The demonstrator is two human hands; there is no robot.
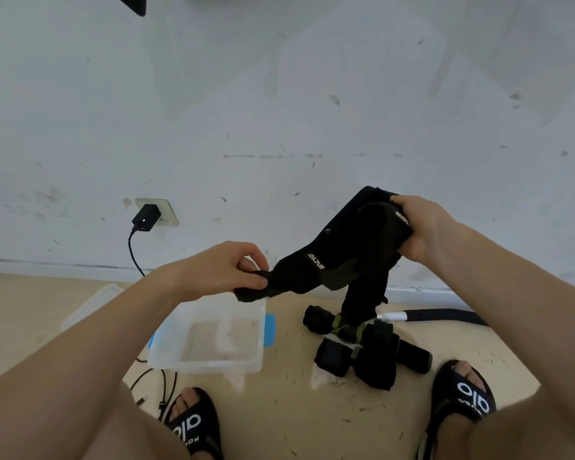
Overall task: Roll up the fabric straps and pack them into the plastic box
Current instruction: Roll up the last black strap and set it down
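Note:
A black fabric strap (339, 260) with white lettering hangs in the air between both hands. My left hand (219, 270) pinches its lower end just above the plastic box. My right hand (422, 227) grips the bunched upper end, higher and to the right. A loose length of the strap drops to the floor. Several rolled black straps (362, 353) lie in a heap on the floor below my right hand. The clear plastic box (253, 363) sits on the floor to their left, and nothing shows inside it.
The box's clear lid (90, 307) lies left of the box. A black charger (145, 218) sits in a wall socket, with cables (153, 383) trailing on the floor. A black hose (445, 316) lies along the wall. My sandalled feet (193, 423) frame the work area.

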